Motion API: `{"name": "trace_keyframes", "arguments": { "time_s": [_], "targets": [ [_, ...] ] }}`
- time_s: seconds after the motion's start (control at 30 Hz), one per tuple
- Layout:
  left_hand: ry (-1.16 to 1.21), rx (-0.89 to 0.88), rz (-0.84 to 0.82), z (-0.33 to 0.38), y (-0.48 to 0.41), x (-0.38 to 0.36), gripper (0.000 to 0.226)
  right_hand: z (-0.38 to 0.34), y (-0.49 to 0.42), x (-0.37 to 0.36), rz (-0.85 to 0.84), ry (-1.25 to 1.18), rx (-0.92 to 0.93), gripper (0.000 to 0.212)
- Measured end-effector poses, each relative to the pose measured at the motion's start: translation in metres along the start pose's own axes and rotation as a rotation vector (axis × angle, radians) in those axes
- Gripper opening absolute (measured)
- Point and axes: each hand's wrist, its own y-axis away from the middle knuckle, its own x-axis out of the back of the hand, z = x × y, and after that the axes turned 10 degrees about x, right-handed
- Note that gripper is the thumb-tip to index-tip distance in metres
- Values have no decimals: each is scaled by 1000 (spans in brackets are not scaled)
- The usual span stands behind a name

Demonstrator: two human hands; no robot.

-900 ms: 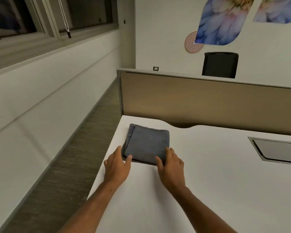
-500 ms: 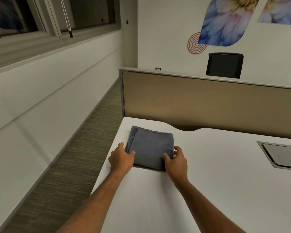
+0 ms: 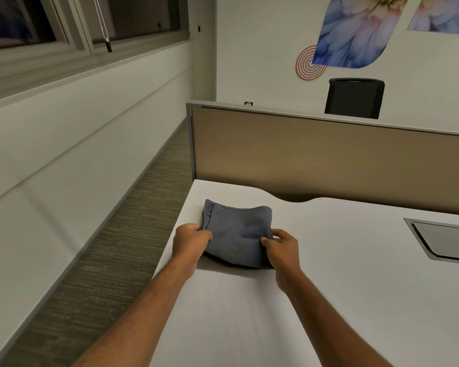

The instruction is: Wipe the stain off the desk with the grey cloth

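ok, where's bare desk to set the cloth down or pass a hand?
Free: the white desk between the grey cloth and the recessed hatch, and the near stretch between the forearms. Crowded: the far-left corner, where left hand and right hand grip the cloth, below the partition.

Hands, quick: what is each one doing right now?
Left hand: closed on the left edge of the grey cloth.
Right hand: closed, pinching the cloth's right edge.
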Motion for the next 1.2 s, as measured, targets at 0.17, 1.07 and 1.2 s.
{"name": "trace_keyframes", "arguments": {
  "time_s": [0.17,1.07,1.2],
  "targets": [
    [64,-18,-2,-6,29,11,15,-6,30,8,-6,-47,49,18],
    [158,-39,47,-120,328,90,17,-15,311,138,-198,-200,57,25],
    [169,-18,50,-144,361,95,22,-4,343,155,-234,-189,44,26]
  ]
}}
